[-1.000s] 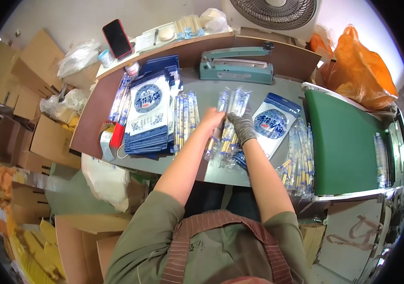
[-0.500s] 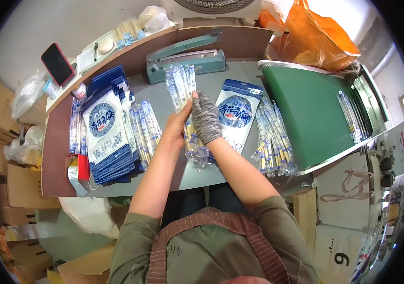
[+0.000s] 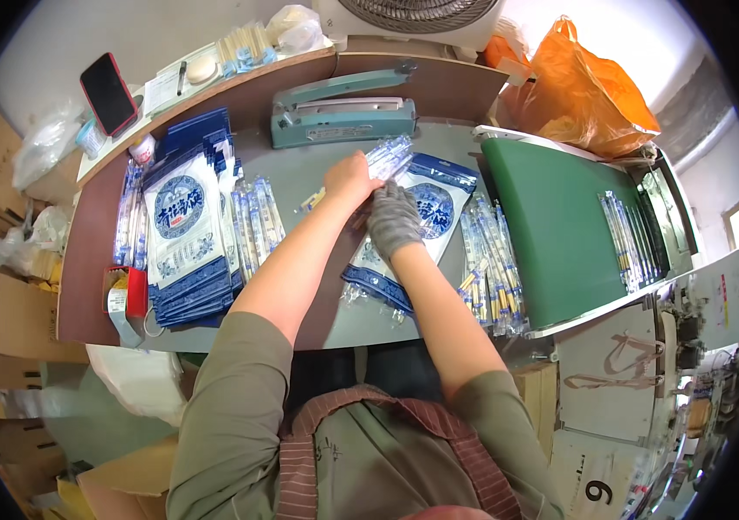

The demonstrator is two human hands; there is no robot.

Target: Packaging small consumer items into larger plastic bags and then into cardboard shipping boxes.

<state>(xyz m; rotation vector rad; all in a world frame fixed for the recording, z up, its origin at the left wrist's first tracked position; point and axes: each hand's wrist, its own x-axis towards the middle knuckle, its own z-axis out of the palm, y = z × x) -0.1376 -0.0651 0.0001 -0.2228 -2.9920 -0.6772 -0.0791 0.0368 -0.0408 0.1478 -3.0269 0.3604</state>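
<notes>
A bundle of wrapped chopsticks in clear film, with blue-and-white patterned ends, lies tilted between my two hands above the table. My left hand, bare, is closed round the bundle from above. My right hand, in a grey glove, is closed against the bundle's near side; its fingertips are partly hidden. Under and beside the glove lies a white-and-blue printed pouch. To its right are more wrapped chopsticks. Left of my forearm lie other wrapped chopsticks and a stack of printed pouches.
A teal heat sealer stands at the back. On the right is a green board with a row of thin sticks. A red box sits at the front left. A phone leans on the shelf; an orange bag stands back right.
The bundle has gone from nearly upright to tilted toward the right. My left hand has moved up and over it, and my right hand has turned and shifted slightly right.
</notes>
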